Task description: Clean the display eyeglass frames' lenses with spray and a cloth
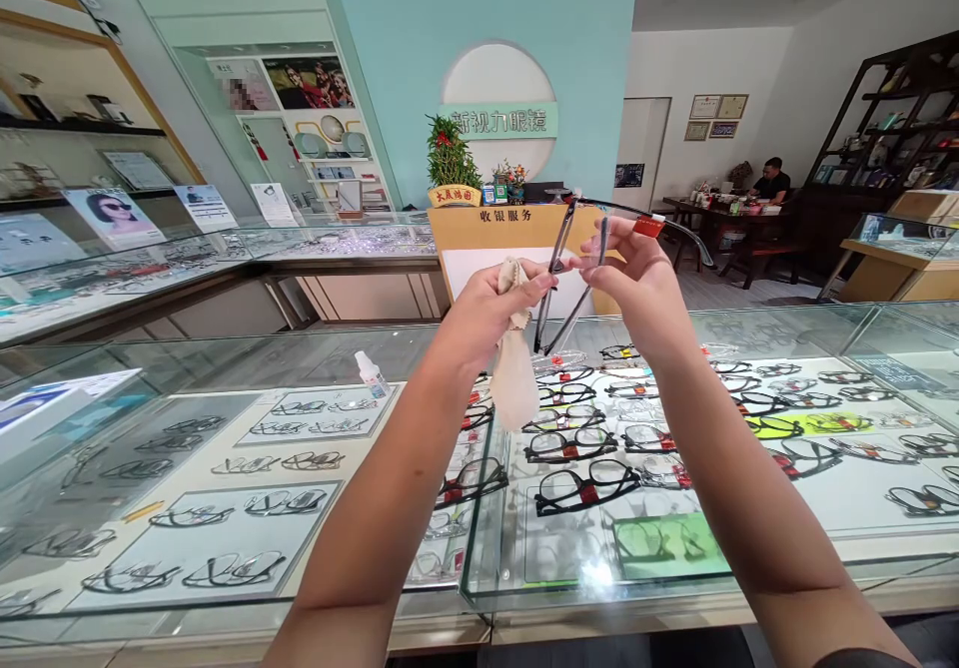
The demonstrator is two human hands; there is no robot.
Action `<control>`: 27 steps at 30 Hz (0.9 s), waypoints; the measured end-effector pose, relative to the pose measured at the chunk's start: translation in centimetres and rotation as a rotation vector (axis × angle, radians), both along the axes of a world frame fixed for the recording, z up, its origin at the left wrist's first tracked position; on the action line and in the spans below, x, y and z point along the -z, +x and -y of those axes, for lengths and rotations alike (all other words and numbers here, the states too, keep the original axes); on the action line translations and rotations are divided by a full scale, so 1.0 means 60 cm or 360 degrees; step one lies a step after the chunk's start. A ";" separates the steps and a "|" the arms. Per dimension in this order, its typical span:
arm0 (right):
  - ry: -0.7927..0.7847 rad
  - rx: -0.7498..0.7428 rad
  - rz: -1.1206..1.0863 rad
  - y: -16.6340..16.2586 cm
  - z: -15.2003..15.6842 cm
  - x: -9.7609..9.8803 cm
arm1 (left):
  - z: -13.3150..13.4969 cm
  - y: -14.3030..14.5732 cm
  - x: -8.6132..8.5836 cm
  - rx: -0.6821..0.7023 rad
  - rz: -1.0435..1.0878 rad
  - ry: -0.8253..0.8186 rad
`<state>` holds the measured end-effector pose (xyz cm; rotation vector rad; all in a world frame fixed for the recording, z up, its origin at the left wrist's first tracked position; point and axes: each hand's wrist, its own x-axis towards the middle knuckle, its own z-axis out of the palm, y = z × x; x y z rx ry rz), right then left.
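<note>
Both hands are raised above the glass counter [225, 368]. Left hand [490, 314] is closed on a beige cloth [513, 378], pressing it to the glasses [573, 269]; right hand [636, 274] pinches the frame between fingertips.

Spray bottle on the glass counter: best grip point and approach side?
Pinch the spray bottle around its clear body, just below the white cap, coming from the left. It seems to stand cap-up on the glass counter; the left hand, holding the cloth, has its forearm close on the bottle's right.
</note>
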<state>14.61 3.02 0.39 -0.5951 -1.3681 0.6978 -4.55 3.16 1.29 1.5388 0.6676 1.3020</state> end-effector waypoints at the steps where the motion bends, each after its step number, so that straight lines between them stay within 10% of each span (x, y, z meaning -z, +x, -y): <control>1: -0.0001 -0.0005 0.0000 0.001 -0.001 0.000 | -0.001 0.000 0.000 0.0001 0.0016 -0.0009; 12: -0.0095 -0.0084 -0.0084 0.012 -0.005 -0.004 | -0.004 -0.002 0.001 0.0080 0.0179 0.0035; 27: -0.0479 -0.0096 -0.0386 0.025 -0.009 -0.007 | -0.045 -0.022 0.000 -0.0412 0.0786 0.0041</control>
